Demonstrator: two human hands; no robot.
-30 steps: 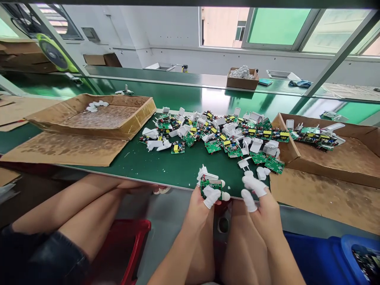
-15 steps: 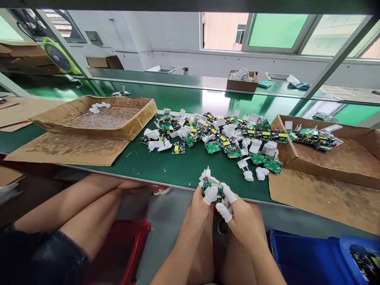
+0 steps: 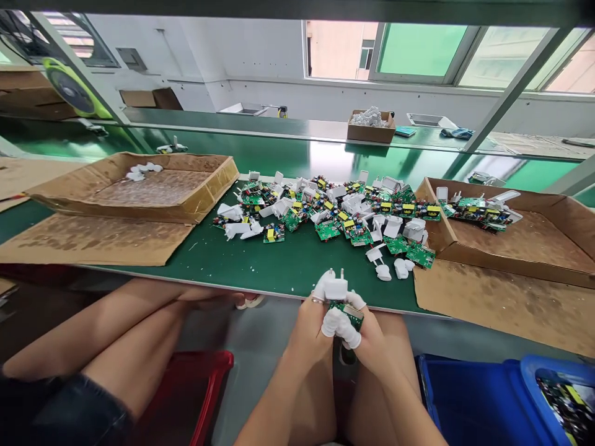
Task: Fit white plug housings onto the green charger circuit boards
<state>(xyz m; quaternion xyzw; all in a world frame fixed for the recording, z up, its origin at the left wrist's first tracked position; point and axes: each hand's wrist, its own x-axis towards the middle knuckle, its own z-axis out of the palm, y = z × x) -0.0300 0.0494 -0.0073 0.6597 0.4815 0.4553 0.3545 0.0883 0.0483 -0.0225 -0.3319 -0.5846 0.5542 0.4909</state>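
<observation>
My left hand (image 3: 312, 325) and my right hand (image 3: 372, 334), both with white finger cots, meet at the near edge of the green table (image 3: 279, 263). Together they pinch a small green circuit board (image 3: 349, 313) joined to a white plug housing (image 3: 335, 286) whose two prongs point up. A pile of similar boards and white plug housings (image 3: 334, 210) lies spread across the table's middle, a short reach beyond my hands.
A shallow cardboard tray (image 3: 139, 186) with a few white parts sits left; another cardboard tray (image 3: 502, 229) with boards sits right. A blue bin (image 3: 511, 396) stands low right, a red stool (image 3: 195, 390) low left. Another person's bare legs (image 3: 116, 328) lie at left.
My right hand came in from the right and closed on the board beside my left hand. Both hands drew slightly toward me, and the plug's prongs now point up.
</observation>
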